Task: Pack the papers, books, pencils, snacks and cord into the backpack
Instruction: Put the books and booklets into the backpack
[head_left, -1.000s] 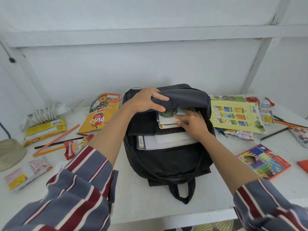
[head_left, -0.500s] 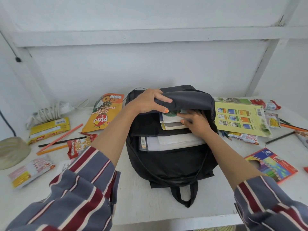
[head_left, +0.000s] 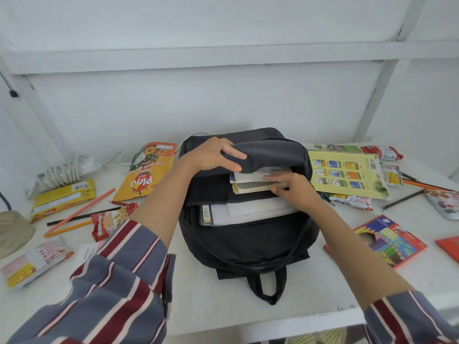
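A black backpack (head_left: 248, 247) lies open in the middle of the white table (head_left: 223, 306). My left hand (head_left: 213, 155) grips the backpack's upper flap (head_left: 273, 151) and holds it up. My right hand (head_left: 290, 188) presses on a small stack of books (head_left: 248, 181) that sits partly under the flap. White papers (head_left: 248, 211) lie in the compartment in front of the books. How my right fingers lie on the books is hard to tell.
On the left lie a coiled white cord (head_left: 62, 172), a yellow snack box (head_left: 62, 199), an orange snack bag (head_left: 146, 172), pencils (head_left: 79, 214) and small snack packs (head_left: 109, 220). On the right lie a yellow-green book (head_left: 347, 175), snack packs (head_left: 352, 199), a coloured-pencil box (head_left: 390, 240) and loose pencils (head_left: 419, 186).
My right hand has pushed the books further in under the flap, so their green cover is nearly hidden. My left hand keeps the flap raised.
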